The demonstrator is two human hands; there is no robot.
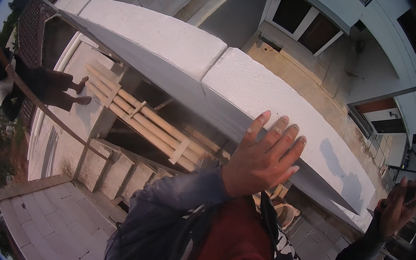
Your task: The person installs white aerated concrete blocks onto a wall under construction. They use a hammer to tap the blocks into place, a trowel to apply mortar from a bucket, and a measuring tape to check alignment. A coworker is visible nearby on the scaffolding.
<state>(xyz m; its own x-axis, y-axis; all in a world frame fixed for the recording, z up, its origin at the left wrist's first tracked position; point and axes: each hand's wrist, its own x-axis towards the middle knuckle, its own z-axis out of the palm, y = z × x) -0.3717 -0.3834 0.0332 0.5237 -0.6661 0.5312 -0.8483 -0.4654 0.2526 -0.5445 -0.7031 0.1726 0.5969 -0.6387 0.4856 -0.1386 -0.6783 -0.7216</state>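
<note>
My left hand point(265, 159) lies palm down with its fingers spread, at the near edge of a long white block point(279, 89) on top of a wall. Its fingertips look dusty and rest on the block's upper face. A second white block point(152, 31) sits end to end with it on the left, with a thin joint between them. Off at the far right, my right hand point(398, 211) is closed round a dark-handled tool point(410, 193), whose far end is lost in the dark rim of the picture.
Below the wall at left, bamboo poles point(142, 117) span an opening beside concrete steps point(116, 166). Another person point(43, 85) stands barefoot on a ledge there. A slanting bar point(52, 104) crosses the left side. Beyond the wall lies a lower paved yard point(297, 66) with doors.
</note>
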